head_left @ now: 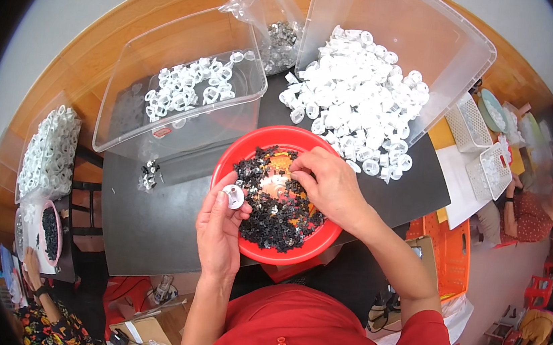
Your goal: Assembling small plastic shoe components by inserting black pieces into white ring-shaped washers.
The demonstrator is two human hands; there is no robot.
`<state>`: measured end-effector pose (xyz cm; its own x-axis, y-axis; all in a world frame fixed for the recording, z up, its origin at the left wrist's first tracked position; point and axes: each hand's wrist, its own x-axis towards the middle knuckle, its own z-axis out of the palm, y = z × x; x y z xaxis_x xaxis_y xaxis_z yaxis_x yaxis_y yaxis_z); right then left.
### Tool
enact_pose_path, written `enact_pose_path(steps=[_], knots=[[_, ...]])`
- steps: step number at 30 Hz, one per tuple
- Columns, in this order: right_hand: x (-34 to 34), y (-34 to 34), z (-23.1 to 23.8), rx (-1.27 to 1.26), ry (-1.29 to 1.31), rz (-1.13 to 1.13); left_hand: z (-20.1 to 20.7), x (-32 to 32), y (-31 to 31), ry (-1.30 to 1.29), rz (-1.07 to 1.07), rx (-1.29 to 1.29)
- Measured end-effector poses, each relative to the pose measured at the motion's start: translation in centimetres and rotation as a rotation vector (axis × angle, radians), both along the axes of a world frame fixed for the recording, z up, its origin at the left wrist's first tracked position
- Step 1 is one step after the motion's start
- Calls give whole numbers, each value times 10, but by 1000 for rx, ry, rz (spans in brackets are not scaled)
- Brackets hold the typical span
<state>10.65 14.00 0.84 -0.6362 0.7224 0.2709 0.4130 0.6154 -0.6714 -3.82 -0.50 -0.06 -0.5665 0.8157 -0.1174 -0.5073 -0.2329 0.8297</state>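
Note:
Between the thumb and fingers of my left hand point(216, 223) is a small round white plastic part point(234, 197), its hollow side facing up. This hand is at the left rim of a red basin point(324, 245). Inside the basin lie many small black pieces point(270, 229), with a few shiny bits among them and a patch of the patterned bottom showing. My right hand point(334, 184) hovers over the basin's right side, thumb and fingers pinched together. Whatever may be between those fingertips is too small to make out.
A heap of white round parts point(359, 93) spills from a tipped clear bin point(452, 43) onto the dark table point(148, 240). Another clear bin point(118, 75) at left holds fewer white parts. A bag of metal bits point(281, 41) stands between them. A co-worker's hand point(32, 267) is at far left.

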Motion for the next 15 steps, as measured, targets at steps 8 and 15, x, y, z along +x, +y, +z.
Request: enact_pose_path(steps=[8,15], knots=[[-21,6,-10,261,-176,114,-1,-1,-1,-4,-37,1],[-18,8,-11,248,-146,61,-6,1,-1,86,-49,-48]])
